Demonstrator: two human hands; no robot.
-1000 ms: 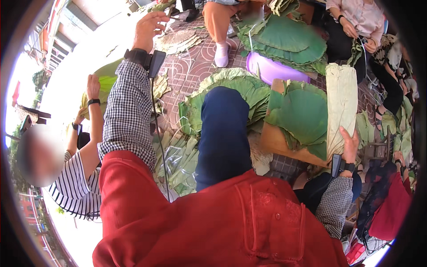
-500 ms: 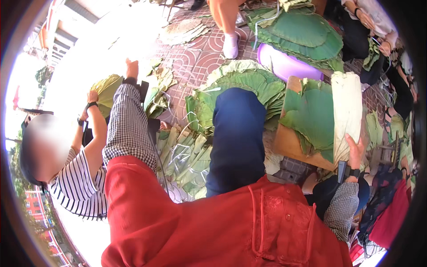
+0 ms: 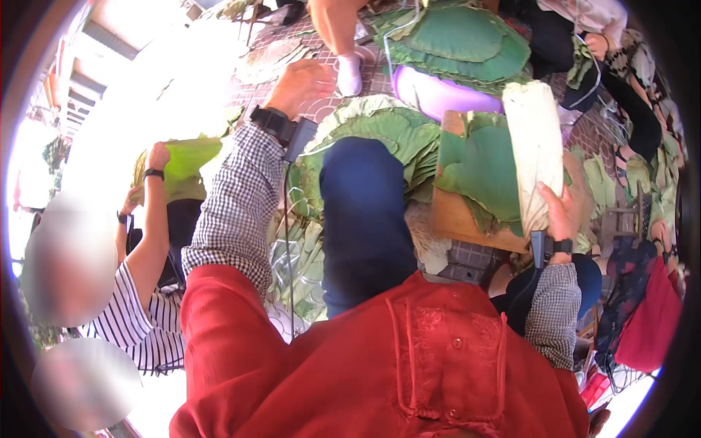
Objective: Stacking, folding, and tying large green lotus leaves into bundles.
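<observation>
My right hand [image 3: 559,210] is closed on the lower end of a long pale bundle of folded leaves [image 3: 536,139]. The bundle stands along the right side of large green lotus leaves [image 3: 475,171] laid on a brown board [image 3: 451,223]. My left hand [image 3: 301,84] is raised in the air with fingers stretched out and holds nothing. Below and right of it, beyond my knee, spreads a fanned pile of green lotus leaves [image 3: 380,128].
Behind the board, a purple basin [image 3: 445,96] sits beside a thick stack of round green leaves [image 3: 467,40]. At left, a person in a striped shirt [image 3: 135,314] lifts a yellow-green leaf [image 3: 191,164]. Another person's foot [image 3: 350,74] rests on the brick paving.
My left arm has swung right, its hand turning from pointing up to reaching sideways. The whole view has shifted slightly. The right hand keeps its hold on the leaf bundle.
</observation>
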